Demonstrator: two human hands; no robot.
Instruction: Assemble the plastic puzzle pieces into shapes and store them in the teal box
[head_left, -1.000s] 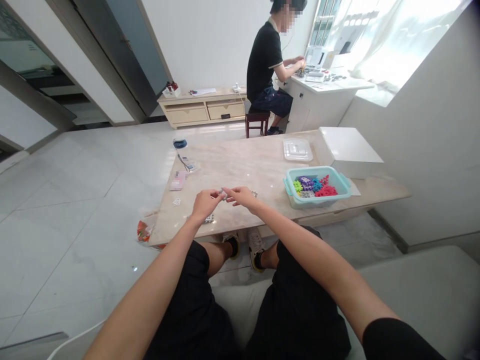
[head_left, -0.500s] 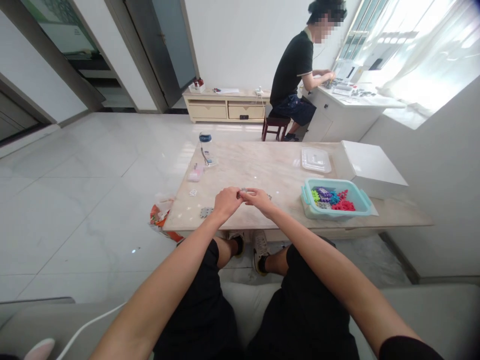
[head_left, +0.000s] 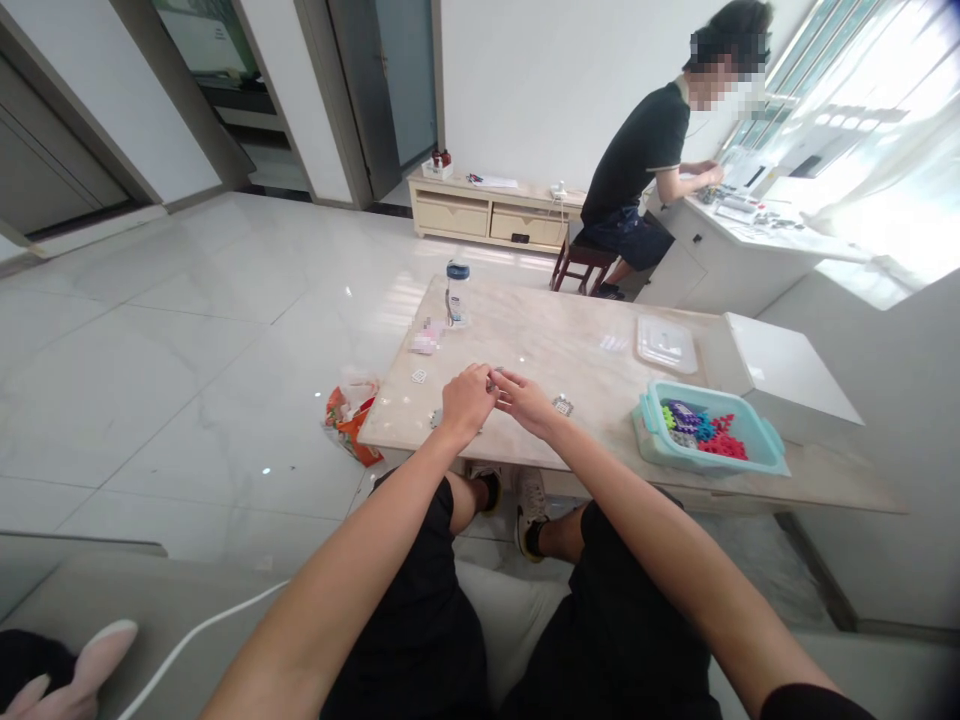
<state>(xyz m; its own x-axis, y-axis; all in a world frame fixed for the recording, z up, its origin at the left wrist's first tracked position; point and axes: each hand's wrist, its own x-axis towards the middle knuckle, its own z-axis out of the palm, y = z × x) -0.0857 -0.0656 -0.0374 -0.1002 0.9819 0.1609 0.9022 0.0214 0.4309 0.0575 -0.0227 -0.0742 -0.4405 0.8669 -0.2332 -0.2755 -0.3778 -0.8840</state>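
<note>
Above the near part of the marble-look table (head_left: 502, 300), my left hand (head_left: 468, 396) and my right hand (head_left: 522, 400) meet at the fingertips. Both are closed on a small grey piece (head_left: 495, 375), mostly covered by the fingers. A grey flat piece (head_left: 436, 418) lies partly hidden behind my left hand. Just right of my right hand rests another grey piece (head_left: 562, 405). A small white piece (head_left: 418, 376) lies to the left. On the right stands a turquoise tub (head_left: 705, 462) with red, blue, purple, green and grey pieces.
Behind the tub are a clear lid (head_left: 666, 344) and a white box (head_left: 791, 365). A bottle (head_left: 458, 300) and pink packets (head_left: 427, 338) stand at the far left. An orange bag (head_left: 352, 425) lies on the floor. A person (head_left: 637, 160) sits at a desk.
The view has turned left, so the room appears shifted right. My hands remain together on the small piece. The grey piece beside my right hand shows more fully.
</note>
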